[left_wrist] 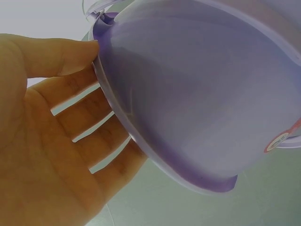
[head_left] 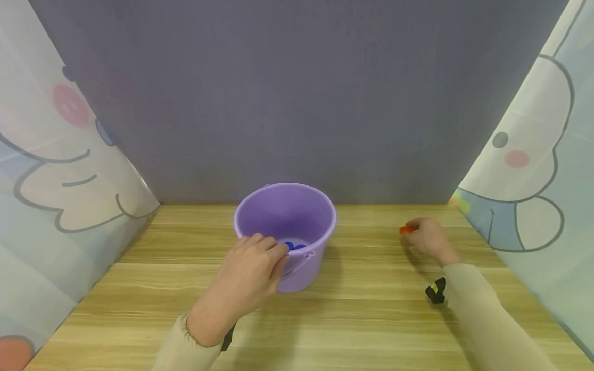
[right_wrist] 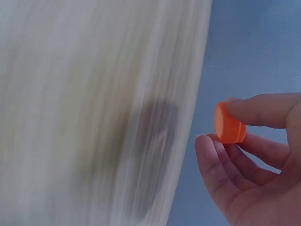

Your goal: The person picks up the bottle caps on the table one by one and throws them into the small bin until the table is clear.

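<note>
A purple bucket (head_left: 301, 276) stands upright in the middle of the wooden table. My left hand (head_left: 245, 273) grips its near rim, fingers hooked over the edge and thumb on the outer side. In the left wrist view the thumb and fingertips meet the rim of the bucket (left_wrist: 197, 94). Small round blue pieces (head_left: 290, 245) lie inside on the bottom, partly hidden by the near rim. Out to the right, my right hand (head_left: 430, 238) pinches a small orange bottle cap (right_wrist: 229, 123) between thumb and fingers, held above the table.
A wooden table (head_left: 371, 319) spreads under everything. The grey back wall (head_left: 297, 93) rises behind it, with printed cartoon panels at the left (head_left: 42, 154) and right (head_left: 533, 154). A black piece with a yellow mark (head_left: 435, 291) sits beside the right sleeve.
</note>
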Motion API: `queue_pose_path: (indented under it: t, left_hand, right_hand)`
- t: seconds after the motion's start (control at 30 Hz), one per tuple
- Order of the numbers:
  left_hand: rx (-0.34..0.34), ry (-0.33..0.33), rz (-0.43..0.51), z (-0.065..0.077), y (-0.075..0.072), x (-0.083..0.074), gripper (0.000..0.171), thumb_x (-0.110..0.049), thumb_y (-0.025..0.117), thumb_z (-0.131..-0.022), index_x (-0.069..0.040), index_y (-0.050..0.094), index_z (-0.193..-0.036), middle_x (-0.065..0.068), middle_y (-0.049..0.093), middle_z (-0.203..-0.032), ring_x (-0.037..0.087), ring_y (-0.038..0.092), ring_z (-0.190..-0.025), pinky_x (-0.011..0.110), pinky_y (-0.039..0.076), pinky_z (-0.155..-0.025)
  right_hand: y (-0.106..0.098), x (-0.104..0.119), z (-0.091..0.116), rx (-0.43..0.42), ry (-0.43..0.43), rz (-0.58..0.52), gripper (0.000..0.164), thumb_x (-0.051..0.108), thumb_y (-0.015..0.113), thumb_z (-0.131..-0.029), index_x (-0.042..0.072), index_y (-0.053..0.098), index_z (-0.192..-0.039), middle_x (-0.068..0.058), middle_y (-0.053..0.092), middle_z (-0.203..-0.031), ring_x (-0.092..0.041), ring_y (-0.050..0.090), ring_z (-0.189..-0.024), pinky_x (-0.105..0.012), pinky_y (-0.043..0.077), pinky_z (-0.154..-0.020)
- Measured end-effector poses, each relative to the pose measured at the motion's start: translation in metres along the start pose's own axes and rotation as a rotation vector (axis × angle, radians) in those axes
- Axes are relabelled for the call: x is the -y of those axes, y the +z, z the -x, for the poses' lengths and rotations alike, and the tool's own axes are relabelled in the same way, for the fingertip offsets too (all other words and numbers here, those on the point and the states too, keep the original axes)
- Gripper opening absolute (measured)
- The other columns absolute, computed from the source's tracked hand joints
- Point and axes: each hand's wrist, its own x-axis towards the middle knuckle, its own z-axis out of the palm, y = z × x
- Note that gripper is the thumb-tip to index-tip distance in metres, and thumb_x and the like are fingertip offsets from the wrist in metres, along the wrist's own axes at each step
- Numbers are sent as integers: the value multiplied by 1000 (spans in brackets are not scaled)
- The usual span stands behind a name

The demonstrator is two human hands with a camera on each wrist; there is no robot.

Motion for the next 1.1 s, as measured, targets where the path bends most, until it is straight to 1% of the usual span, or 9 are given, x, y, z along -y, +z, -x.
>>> queue_pose_path:
  t: [0.2,0.37,0.6,0.83,1.1]
  left_hand:
    - [8,-3,0,0,0,0,26,-10,75,-87,-16,54,-73,-7,45,-65,14,43,-61,29,39,-59]
    - [0,2,4,0,0,0,27,-9,75,-87,-16,54,-73,-7,44,-65,14,43,-61,29,39,-59]
    - [-4,4,2,0,1,1,28,-9,75,-87,-16,52,-72,-7,44,-65,15,43,-61,30,39,-59]
    - [-6,0,2,1,1,1,27,-9,74,-87,-16,53,-73,-7,44,-65,15,44,-61,30,40,-59]
    - [-7,4,1,1,1,1,28,-9,74,-87,-16,52,-72,-7,43,-65,15,43,-61,30,39,-59]
  right_hand:
    - [3,7,2,-11,-4,-43,49,15,73,-90,-15,60,-126,-34,64,-117,-43,64,-102,-54,52,-86]
    - [6,18,4,-39,11,-97,47,15,72,-91,-15,61,-125,-35,63,-121,-45,62,-106,-54,51,-89]
    - [14,30,5,-66,20,-168,45,14,72,-92,-14,61,-126,-33,63,-121,-43,64,-105,-48,53,-85]
    - [22,42,7,-73,25,-244,46,16,73,-93,-11,61,-129,-30,64,-121,-41,63,-105,-45,53,-84]
    - [29,48,9,-85,23,-273,45,16,73,-94,-8,61,-130,-29,65,-121,-41,64,-107,-48,54,-86]
